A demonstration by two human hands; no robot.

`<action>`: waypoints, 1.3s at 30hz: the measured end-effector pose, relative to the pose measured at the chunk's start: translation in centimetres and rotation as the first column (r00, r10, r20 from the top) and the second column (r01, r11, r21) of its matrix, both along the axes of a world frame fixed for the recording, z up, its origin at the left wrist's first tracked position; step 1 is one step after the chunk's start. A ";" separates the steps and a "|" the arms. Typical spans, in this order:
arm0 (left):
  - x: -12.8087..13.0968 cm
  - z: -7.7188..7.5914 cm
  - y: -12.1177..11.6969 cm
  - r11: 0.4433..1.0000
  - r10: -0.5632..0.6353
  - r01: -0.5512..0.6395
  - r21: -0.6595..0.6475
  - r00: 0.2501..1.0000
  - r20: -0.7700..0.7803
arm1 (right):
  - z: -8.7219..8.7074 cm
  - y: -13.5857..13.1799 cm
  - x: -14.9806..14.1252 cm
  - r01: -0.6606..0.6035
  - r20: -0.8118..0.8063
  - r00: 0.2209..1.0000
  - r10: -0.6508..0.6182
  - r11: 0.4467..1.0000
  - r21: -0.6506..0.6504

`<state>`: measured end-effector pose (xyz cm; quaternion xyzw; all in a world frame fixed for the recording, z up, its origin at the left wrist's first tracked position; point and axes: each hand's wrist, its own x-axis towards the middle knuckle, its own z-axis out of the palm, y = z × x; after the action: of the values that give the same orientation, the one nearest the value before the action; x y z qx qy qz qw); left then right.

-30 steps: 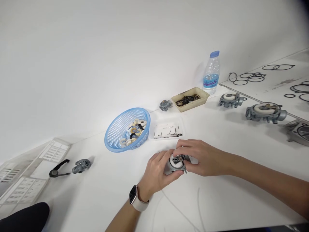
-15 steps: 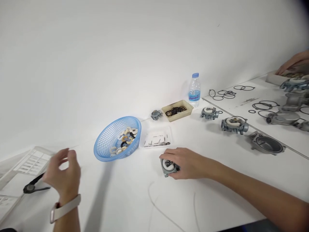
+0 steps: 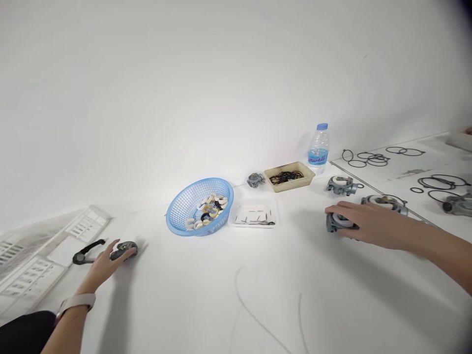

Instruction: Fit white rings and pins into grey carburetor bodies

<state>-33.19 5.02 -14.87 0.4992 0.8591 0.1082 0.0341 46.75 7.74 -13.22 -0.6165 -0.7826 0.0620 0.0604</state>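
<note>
My left hand [image 3: 104, 265] reaches to the left side of the white table, its thumb and fingers around a small grey metal carburetor body [image 3: 128, 249]. To the right, my right hand [image 3: 363, 222] grips another grey carburetor body [image 3: 336, 222] with a white ring-shaped float inside. Its fingers cover part of that carburetor. Just beyond my right hand stand two more carburetor bodies, one nearer the wall [image 3: 341, 185] and one partly hidden behind the hand [image 3: 387, 202].
A blue mesh basket [image 3: 180, 196] holds several white, cream and black floats. Beside it are a white tray [image 3: 254, 204] with small pins, a cream tray [image 3: 309, 172] of black rings and a water bottle [image 3: 317, 150]. Black pliers [image 3: 83, 256] and white racks [image 3: 35, 275] lie left.
My view has shifted. My right hand has carried its carburetor to the right, towards the others. My left hand, raised before, is now low around a carburetor at the left.
</note>
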 end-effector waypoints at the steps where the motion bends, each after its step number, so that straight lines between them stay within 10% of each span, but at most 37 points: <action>1: 0.1 -0.4 0.3 1.000 -0.001 0.001 0.000 1.000 0.010 | -0.2 0.1 0.7 -0.013 0.033 0.999 0.014 0.999 -0.043; 10: 1.6 -0.5 1.8 1.000 0.011 -0.011 0.007 0.999 0.037 | -0.9 0.8 3.0 -0.021 0.111 0.993 0.030 0.996 -0.086; 14: 5.2 1.8 0.0 0.981 -0.191 0.190 -0.034 0.981 -0.036 | -0.3 -0.5 2.0 -0.054 0.026 0.998 0.053 0.997 0.059; 18: 13.4 6.1 -3.5 0.835 -0.550 0.542 -0.095 0.819 -0.166 | 1.1 -1.7 -2.4 -0.148 -0.114 0.981 0.157 0.985 0.085; 22: 24.8 8.5 -5.9 0.545 -0.828 0.838 0.024 0.543 -0.142 | 1.9 -2.1 -9.6 -0.357 -0.360 0.882 0.304 0.930 -0.090; 28: 36.8 3.4 -3.2 0.234 -0.871 0.919 0.319 0.344 -0.351 | -0.4 -2.6 -17.7 -0.577 -0.807 0.565 0.172 0.781 -0.237; 32: 40.2 -1.0 -2.1 0.080 -0.832 0.883 0.463 0.316 -0.457 | -2.4 -3.0 -18.6 -0.478 -0.874 0.473 0.108 0.865 -0.151; 39: 42.4 -3.7 -3.7 0.164 -0.876 0.828 0.536 0.372 -0.307 | -1.3 -3.9 -17.9 -0.403 -0.768 0.609 0.198 0.911 -0.084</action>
<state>9.17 1.33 -18.62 0.8677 0.3392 0.3607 -0.0438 28.83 3.86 -14.55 -0.3975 -0.7670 0.4150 0.2855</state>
